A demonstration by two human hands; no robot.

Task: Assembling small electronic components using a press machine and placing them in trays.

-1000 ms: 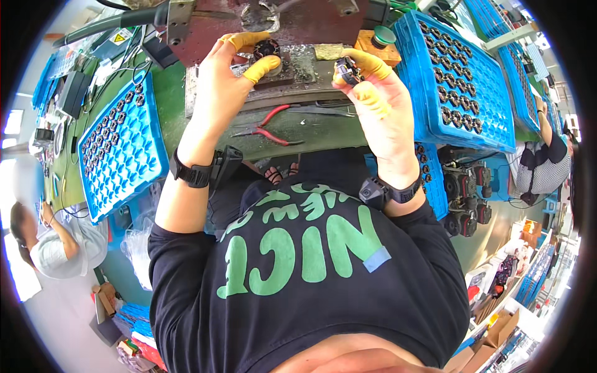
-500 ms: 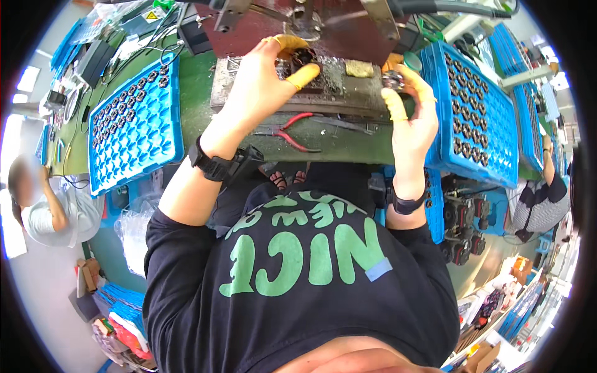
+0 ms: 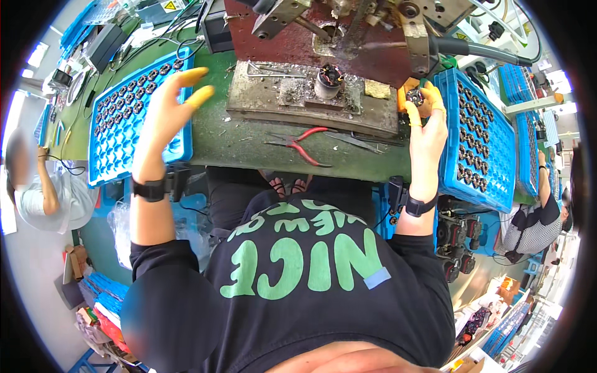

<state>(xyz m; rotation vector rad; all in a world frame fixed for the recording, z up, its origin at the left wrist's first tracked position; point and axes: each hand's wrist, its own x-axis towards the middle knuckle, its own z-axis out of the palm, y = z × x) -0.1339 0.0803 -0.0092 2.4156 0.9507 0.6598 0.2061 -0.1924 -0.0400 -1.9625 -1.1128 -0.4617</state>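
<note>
My left hand, with yellow finger cots, is over the right part of the left blue tray. Its thumb and forefinger are apart and nothing shows between them. Several small dark wound motor stators fill part of that tray. Another stator sits on a round metal post in the middle of the metal base plate. At the plate's right end, the yellow-tipped fingers of my right hand are closed round a stator, beside the right blue tray.
Red-handled pliers and long grey tweezers lie in front of the base plate. A yellowish sponge and a bent metal rod rest on it. Machine arms overhang the back. Co-workers sit at far left and far right.
My left hand has let go of the stator on the post and moved left to the tray. My right hand still holds its stator near the right tray. The view has shifted slightly.
</note>
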